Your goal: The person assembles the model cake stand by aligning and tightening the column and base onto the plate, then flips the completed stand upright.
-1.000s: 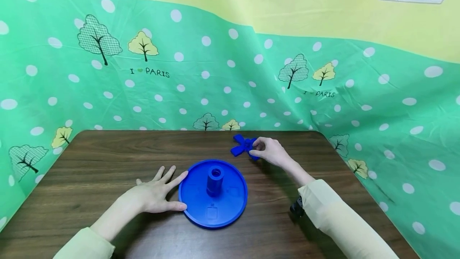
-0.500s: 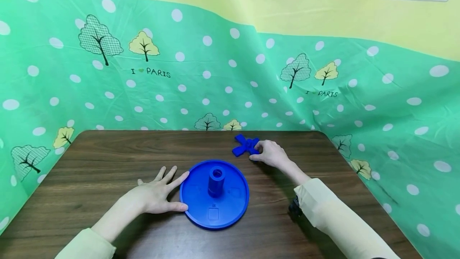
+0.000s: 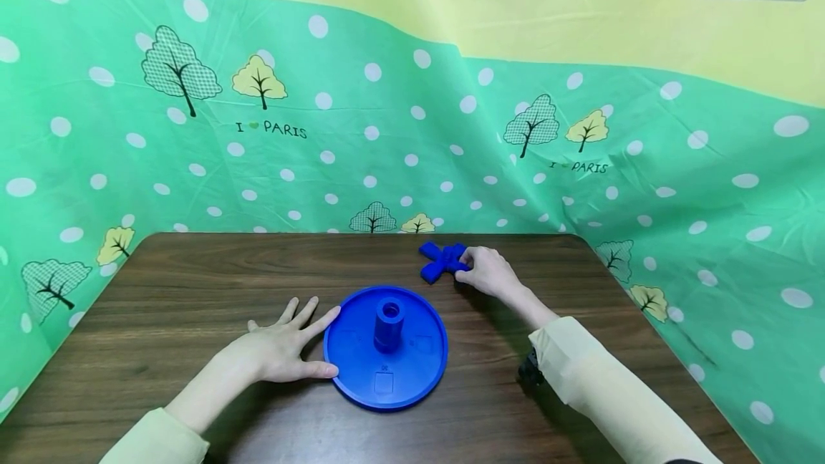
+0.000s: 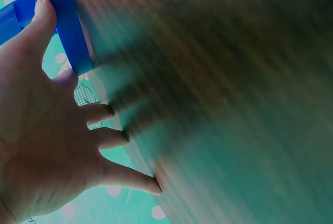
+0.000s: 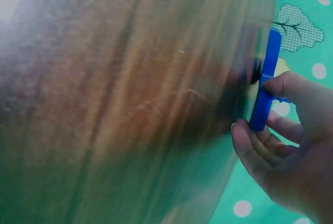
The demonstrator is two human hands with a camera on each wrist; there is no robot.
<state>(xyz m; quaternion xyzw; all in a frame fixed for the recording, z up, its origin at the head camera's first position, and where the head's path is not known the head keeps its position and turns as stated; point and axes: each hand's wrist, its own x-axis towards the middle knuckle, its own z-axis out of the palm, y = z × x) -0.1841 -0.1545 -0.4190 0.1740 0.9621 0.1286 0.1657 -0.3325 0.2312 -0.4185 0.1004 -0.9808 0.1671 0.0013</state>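
Note:
Right of centre in the head view, a round blue disc with a raised rim lies on the table. An upright hollow blue post stands at its middle. My left hand has its fingers spread, thumb and index finger at the disc's left rim; the left wrist view shows the thumb tip against the disc's edge. Farther back, my right hand pinches one arm of a blue cross-shaped piece. Seen edge-on in the right wrist view, this cross-shaped piece is close to the tabletop, with thumb and fingers on either side.
The brown wood-grain table ends just behind the cross-shaped piece. A green and yellow printed curtain hangs behind and along the sides. Under the right sleeve shows a small black device.
The right hand's grip on the cross-shaped piece has shifted, and the piece has turned slightly and moved a little to the right. The left hand and the disc have stayed in place.

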